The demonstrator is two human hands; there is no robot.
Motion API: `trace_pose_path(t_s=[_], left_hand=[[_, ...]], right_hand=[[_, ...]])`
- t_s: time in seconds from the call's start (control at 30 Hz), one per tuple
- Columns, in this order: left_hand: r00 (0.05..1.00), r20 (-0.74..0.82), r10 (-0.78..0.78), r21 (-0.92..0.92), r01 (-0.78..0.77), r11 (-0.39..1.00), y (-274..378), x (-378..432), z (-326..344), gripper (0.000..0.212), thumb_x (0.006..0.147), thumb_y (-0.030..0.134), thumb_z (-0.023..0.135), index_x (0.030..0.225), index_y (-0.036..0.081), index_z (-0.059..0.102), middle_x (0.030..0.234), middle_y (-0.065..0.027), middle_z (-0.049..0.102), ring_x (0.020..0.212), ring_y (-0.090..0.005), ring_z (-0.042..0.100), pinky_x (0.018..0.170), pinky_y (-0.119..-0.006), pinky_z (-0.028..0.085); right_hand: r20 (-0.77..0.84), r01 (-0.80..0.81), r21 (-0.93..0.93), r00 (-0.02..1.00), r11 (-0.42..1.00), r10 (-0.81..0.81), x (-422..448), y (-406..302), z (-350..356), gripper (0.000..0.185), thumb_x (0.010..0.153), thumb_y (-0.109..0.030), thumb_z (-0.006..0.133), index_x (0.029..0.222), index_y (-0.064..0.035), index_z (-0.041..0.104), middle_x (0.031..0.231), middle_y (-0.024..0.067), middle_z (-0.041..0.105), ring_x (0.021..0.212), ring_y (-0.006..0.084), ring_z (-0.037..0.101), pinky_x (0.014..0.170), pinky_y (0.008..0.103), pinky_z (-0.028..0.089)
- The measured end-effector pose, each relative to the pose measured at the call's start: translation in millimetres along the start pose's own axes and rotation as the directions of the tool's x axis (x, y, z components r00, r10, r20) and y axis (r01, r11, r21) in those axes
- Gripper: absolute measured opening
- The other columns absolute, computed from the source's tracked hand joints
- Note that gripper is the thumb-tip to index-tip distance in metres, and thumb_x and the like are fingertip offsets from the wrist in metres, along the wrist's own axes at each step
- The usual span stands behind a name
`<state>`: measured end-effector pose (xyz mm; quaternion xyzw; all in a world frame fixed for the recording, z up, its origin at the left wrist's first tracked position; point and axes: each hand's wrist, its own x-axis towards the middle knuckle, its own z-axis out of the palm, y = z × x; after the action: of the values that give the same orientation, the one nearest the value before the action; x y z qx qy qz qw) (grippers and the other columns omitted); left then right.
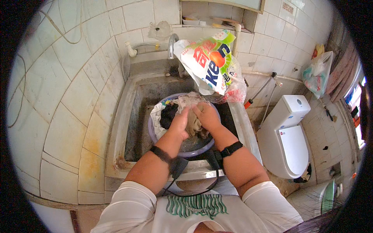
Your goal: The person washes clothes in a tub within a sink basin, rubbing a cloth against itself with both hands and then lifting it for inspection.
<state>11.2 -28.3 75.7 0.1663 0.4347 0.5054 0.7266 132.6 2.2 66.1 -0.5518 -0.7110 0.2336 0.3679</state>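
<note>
Both my left hand [181,121] and my right hand [206,115] grip a wet beige cloth [193,121] over a round lavender basin [193,153]. Its pale, patterned upper part [189,98] bunches beyond my fingers, and the rest hangs down between my palms. To the left in the basin lie a black cloth [168,115] and a white cloth [157,121] draped at the rim. Dark water [189,145] shows at the near side. The basin stands inside a deep, worn sink [140,116].
A large Keon detergent bag [212,64] stands at the sink's back right corner, by a clear plastic bag [236,90]. Behind the basin rises a curved metal faucet [172,46]. A white toilet [291,145] is to the right. Black straps with a cable [201,193] cross my forearms.
</note>
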Motion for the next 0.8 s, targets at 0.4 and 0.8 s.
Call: trace_pose_path(t_s=[0.4, 0.8], left_hand=[[0.976, 0.218, 0.003, -0.038, 0.005, 0.999, -7, 19, -13, 0.046, 0.088, 0.042, 0.054, 0.117, 0.006, 0.052, 0.106, -0.0093, 0.061, 0.094, -0.0247, 0.06, 0.08, -0.039, 0.05], [0.857, 0.014, 0.515, 0.66, -0.395, 0.64, 15, 18, -30, 0.052, 0.074, 0.016, 0.065, 0.121, 0.0, 0.051, 0.12, -0.017, 0.051, 0.108, -0.0271, 0.052, 0.087, -0.037, 0.041]], right_hand=[[0.001, -0.112, -0.075, 0.994, 0.991, 0.113, 19, 29, 6, 0.05, 0.086, -0.048, 0.049, 0.093, -0.0013, 0.065, 0.092, 0.0254, 0.062, 0.088, 0.0419, 0.059, 0.08, 0.0472, 0.046], [0.097, -0.123, 0.526, 0.992, 0.841, 0.084, 14, 24, -5, 0.034, 0.087, -0.031, 0.061, 0.088, 0.003, 0.064, 0.078, 0.0046, 0.06, 0.071, 0.0123, 0.053, 0.067, 0.0287, 0.045]])
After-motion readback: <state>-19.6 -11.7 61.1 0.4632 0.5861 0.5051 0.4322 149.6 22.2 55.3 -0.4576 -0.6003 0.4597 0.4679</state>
